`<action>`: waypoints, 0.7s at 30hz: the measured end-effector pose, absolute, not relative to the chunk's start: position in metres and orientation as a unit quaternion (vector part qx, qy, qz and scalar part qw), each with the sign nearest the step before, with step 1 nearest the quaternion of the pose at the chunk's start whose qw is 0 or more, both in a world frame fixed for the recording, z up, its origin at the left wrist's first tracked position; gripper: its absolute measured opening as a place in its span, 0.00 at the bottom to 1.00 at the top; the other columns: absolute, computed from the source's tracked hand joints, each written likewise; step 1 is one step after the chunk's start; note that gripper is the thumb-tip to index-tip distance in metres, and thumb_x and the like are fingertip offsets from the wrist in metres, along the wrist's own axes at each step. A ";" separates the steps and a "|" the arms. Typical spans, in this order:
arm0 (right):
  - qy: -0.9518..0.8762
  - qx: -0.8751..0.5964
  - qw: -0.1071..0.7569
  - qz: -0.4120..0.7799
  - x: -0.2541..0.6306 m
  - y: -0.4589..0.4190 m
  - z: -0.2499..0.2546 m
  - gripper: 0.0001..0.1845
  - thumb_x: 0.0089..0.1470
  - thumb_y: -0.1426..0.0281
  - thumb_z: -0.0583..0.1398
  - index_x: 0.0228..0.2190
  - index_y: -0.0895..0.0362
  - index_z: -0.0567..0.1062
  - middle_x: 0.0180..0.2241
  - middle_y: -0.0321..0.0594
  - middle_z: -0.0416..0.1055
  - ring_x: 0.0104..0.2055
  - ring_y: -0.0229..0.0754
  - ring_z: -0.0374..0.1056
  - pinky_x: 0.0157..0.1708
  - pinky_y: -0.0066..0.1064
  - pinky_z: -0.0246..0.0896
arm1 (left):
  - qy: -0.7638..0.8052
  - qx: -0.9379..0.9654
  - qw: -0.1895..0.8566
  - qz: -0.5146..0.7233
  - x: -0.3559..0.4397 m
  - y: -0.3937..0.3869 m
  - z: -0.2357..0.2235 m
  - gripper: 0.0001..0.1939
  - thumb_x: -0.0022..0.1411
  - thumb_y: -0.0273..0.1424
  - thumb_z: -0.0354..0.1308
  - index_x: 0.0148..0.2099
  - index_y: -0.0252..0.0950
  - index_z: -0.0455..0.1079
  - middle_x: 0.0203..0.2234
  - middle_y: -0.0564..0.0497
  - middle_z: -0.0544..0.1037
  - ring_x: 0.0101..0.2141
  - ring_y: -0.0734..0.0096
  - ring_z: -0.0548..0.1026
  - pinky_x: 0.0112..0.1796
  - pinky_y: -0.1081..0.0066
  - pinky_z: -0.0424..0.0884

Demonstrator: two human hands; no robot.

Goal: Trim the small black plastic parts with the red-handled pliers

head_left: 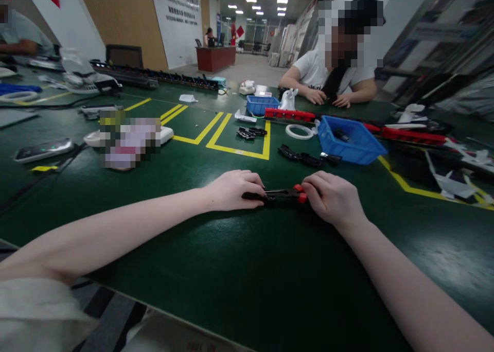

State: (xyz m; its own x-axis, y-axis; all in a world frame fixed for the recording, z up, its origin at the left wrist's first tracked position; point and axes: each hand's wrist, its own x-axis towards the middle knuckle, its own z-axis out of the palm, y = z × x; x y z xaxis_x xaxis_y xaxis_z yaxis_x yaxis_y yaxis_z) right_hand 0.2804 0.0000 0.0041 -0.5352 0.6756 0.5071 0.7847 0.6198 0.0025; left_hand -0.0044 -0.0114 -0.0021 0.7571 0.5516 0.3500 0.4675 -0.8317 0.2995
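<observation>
Just above the green table, my right hand (335, 200) is closed around the red handles of a pair of pliers (285, 193). Their dark, narrow jaws point left. My left hand (233, 190) is closed on a small black part (252, 195), its fingers wrapped over most of it. The tips of the jaws meet this part beside my left fingertips; whether they grip it I cannot tell. Beyond my hands lie a row of black parts (301, 156) and a smaller cluster of black pieces (250, 133).
A blue bin (353, 148) holding dark pieces stands right of centre, beside a white tape roll (299, 132). Red strips (289, 115) lie behind it. A smaller blue bin (262, 105) sits farther back. Left are a phone (44, 150) and cables. A person sits across the table (293, 269).
</observation>
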 end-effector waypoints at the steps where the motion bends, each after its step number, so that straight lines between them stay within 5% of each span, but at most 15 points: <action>1: -0.868 -0.421 0.239 -0.114 0.281 0.000 0.004 0.23 0.66 0.59 0.48 0.31 0.57 0.76 0.32 0.45 0.75 0.32 0.45 0.70 0.32 0.36 0.59 | 0.275 0.932 0.099 0.214 -0.004 -0.011 -0.002 0.10 0.65 0.33 0.61 0.47 0.37 0.77 0.46 0.47 0.77 0.44 0.63 0.76 0.42 0.65 0.71; 21: -0.881 -0.410 0.205 -0.113 0.281 0.001 0.003 0.23 0.66 0.60 0.48 0.29 0.58 0.76 0.29 0.45 0.74 0.28 0.43 0.68 0.29 0.35 0.57 | 0.274 0.917 0.171 0.235 -0.005 -0.010 0.000 0.07 0.63 0.30 0.63 0.43 0.36 0.77 0.46 0.46 0.77 0.45 0.63 0.76 0.45 0.63 0.72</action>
State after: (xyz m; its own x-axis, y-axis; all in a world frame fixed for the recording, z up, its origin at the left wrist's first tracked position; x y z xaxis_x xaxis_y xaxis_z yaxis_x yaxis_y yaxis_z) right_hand 0.2805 0.0014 0.0031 -0.5796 0.6762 0.4547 0.7692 0.6382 0.0315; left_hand -0.0048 -0.0103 0.0002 0.7402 0.5819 0.3369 0.4214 -0.7919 0.4419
